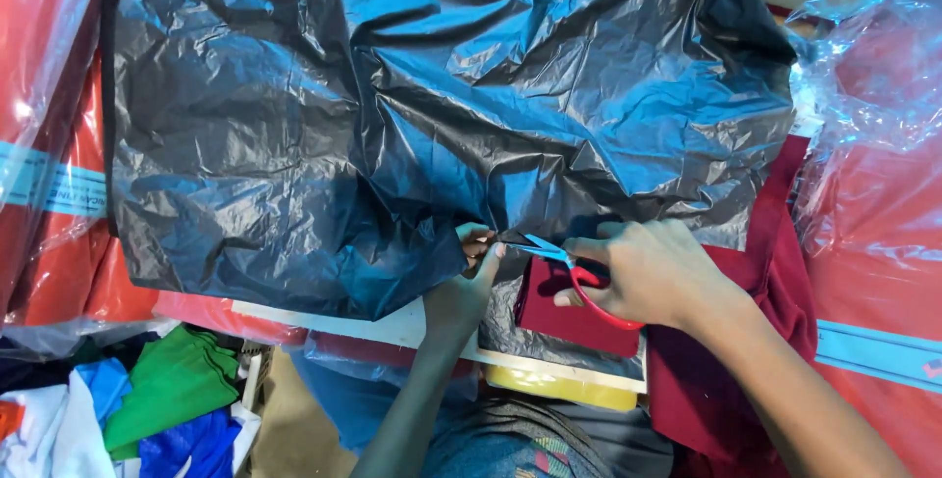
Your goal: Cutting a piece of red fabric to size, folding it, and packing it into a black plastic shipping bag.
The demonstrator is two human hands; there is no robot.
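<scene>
Pinching the lower edge of the black plastic bag (pixel 392 125), the left hand (pixel 461 292) has thumb and fingers closed on the film right beside the scissor tips. My read: that grip keeps the film taut so the blades bite instead of folding it.

Right hand (pixel 648 277) is clamped through the red loops of the scissors (pixel 574 277). The blue-tinted blades point left, toward the left-hand fingertips, tips at or just on the pinched film. Can't tell if the blades are slightly apart or closed; they're small and part hidden.

The two hands sit close together, nearly touching at the cut point, low centre of view.

The bag is big, crumpled and bulging, fills most of the upper view and droops over the front of the bench (pixel 334 319). Working at the hanging edge likely gives free film with nothing behind it.

Under the right hand: folded maroon cloth (pixel 564 326) lies flat on the bench, partly over a grey plastic sheet (pixel 510 326). More maroon fabric (pixel 775 242) runs up the right side.

Around it:
- clear-wrapped red bundles (pixel 873 193) at right, similar ones (pixel 49 144) at left, both pressed against the bag
- pile of green, blue and white garments (pixel 167 399) bottom left, below the bench edge
- yellow item (pixel 559 390) under the bench front; can't tell what it is
</scene>
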